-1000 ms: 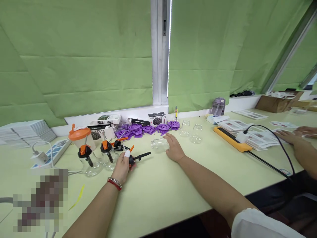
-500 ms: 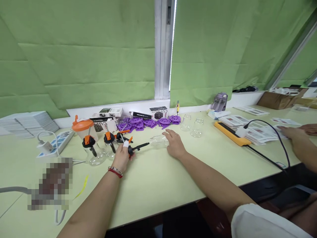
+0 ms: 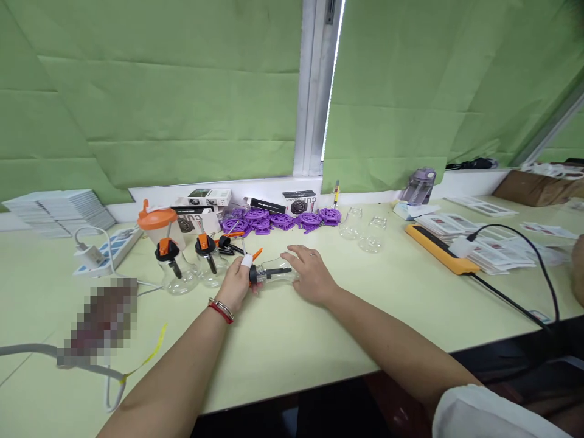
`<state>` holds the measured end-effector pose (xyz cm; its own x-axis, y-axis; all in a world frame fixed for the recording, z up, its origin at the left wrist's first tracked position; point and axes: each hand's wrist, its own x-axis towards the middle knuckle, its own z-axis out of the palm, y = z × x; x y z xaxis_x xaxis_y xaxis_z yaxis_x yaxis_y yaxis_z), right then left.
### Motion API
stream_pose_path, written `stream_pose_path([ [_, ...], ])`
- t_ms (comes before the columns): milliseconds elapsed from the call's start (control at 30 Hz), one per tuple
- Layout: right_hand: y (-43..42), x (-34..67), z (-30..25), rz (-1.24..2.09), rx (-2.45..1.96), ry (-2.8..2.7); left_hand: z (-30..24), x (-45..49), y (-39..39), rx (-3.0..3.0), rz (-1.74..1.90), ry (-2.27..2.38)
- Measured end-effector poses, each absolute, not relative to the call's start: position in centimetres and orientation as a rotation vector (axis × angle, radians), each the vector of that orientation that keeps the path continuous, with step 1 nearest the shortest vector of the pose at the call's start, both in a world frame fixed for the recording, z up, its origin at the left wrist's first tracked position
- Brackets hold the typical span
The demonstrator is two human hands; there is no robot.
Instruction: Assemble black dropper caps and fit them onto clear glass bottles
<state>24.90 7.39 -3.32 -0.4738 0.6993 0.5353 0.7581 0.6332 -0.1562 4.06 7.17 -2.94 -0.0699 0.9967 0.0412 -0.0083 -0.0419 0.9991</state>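
Observation:
My left hand (image 3: 237, 280) is closed around a black dispenser lid (image 3: 254, 274) with an orange lever. The lid's dark tube lies inside the neck of a clear glass bottle (image 3: 276, 272), which is on its side. My right hand (image 3: 312, 274) wraps the bottle's rounded base from the right. To the left of my left hand stand two glass bottles with black and orange lids, one nearer (image 3: 177, 281) and one beside it (image 3: 212, 274). Loose black lid parts (image 3: 225, 245) lie behind my left hand.
Purple plastic pieces (image 3: 260, 220) and small boxes (image 3: 298, 204) line the wall. Two lidless glass bottles (image 3: 373, 237) stand right of them. An orange power strip (image 3: 440, 250) with a black cable and printed sheets (image 3: 495, 243) lie right. An orange-lidded cup (image 3: 157, 225) stands left.
The two hands have come together. The lid's tube, outside the bottle before, is now inside its neck. The view has shifted slightly.

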Motion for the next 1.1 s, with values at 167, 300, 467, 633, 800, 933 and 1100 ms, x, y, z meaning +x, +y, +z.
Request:
stream_pose_path([
  [167,7.2,24.9,-3.1,-0.115,-1.120,-2.294,-3.0,4.1,7.0,1.190,1.276,1.184],
  [300,7.1,25.1,-3.0,-0.099,-1.123,-2.302,-3.1,3.9,7.0,1.166,1.200,1.116],
  [467,7.1,25.1,-3.1,-0.039,-1.100,-2.296,-3.0,4.0,7.0,1.197,1.140,1.223],
  [633,7.2,25.4,-3.2,0.266,-0.996,-2.199,-2.5,4.1,6.9,1.187,1.120,1.438],
  [800,7.6,26.1,-3.6,0.720,-0.983,-2.068,-2.0,4.2,6.7,1.158,1.148,1.459],
  [933,8.4,26.5,-4.2,0.998,-0.906,-1.935,-2.3,4.3,6.7,1.184,1.149,1.468],
  [1100,8.9,26.3,-4.6,1.374,-0.830,-1.600,-3.1,4.4,6.8,1.245,1.165,1.409],
])
